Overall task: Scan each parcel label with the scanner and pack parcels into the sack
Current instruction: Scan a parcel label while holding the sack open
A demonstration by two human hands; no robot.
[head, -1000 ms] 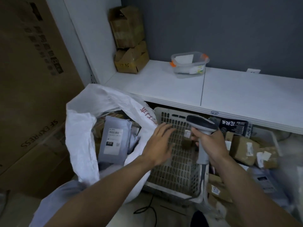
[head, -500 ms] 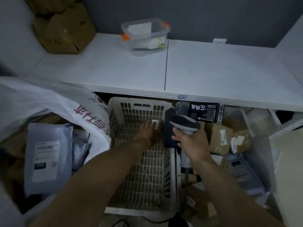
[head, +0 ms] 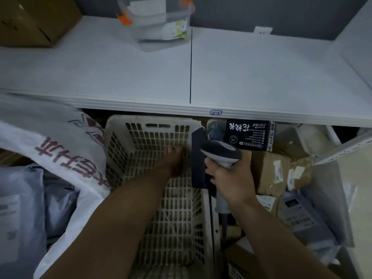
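Head view: left hand (head: 174,161) down in the basket (head: 153,118)

It sits at the far end, its grasp lost in shadow, I cannot tell. The right hand (head: 231,178) clenches the scanner (head: 219,152) above. Best to lift any parcel label-up toward it. The sack (head: 66,154) holds grey mailers (head: 20,208), with cardboard parcels (head: 269,172) heaped on the right. A white shelf (head: 251,73) overhead carries a clear tub (head: 157,23).

Dim, bluish light; deep shadow under shelf (head: 221,111); soft blur; wide-angle bowing at edges.
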